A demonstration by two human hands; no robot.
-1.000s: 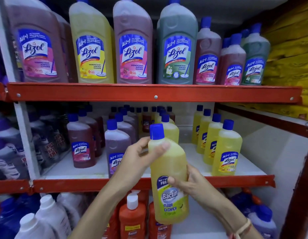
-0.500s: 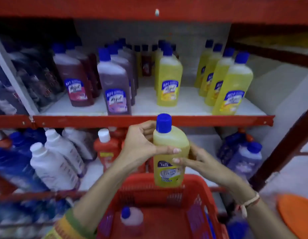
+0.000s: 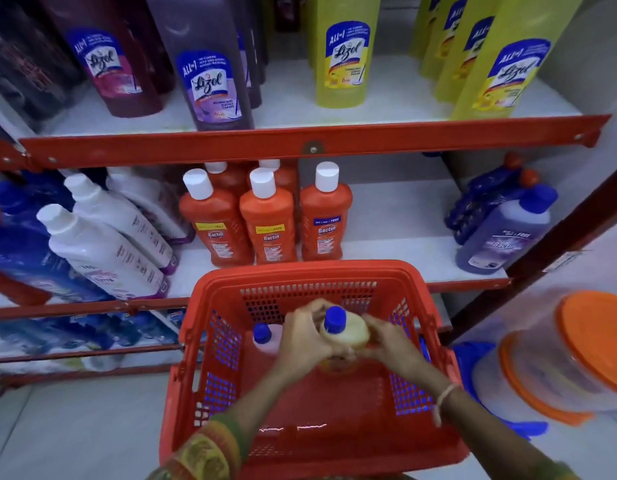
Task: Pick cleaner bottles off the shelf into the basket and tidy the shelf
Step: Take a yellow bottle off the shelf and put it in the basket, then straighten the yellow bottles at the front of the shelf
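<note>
A yellow cleaner bottle (image 3: 348,330) with a blue cap stands upright inside the red plastic basket (image 3: 300,271) on the floor. My left hand (image 3: 307,337) grips its left side and my right hand (image 3: 386,337) grips its right side. A pink bottle (image 3: 267,341) with a blue cap stands in the basket just to the left, touching my left hand. The yellow bottle's lower body is hidden by my hands.
Orange Bactin bottles (image 3: 269,223) stand on the low shelf behind the basket, white bottles (image 3: 103,251) to their left, a purple bottle (image 3: 504,233) at right. Lizol bottles (image 3: 345,53) fill the shelf above. Clear tubs with orange lids (image 3: 570,358) sit on the floor at right.
Both hands have carried the yellow bottle down from in front of the shelf into the basket. My view has tilted downward toward the basket and floor.
</note>
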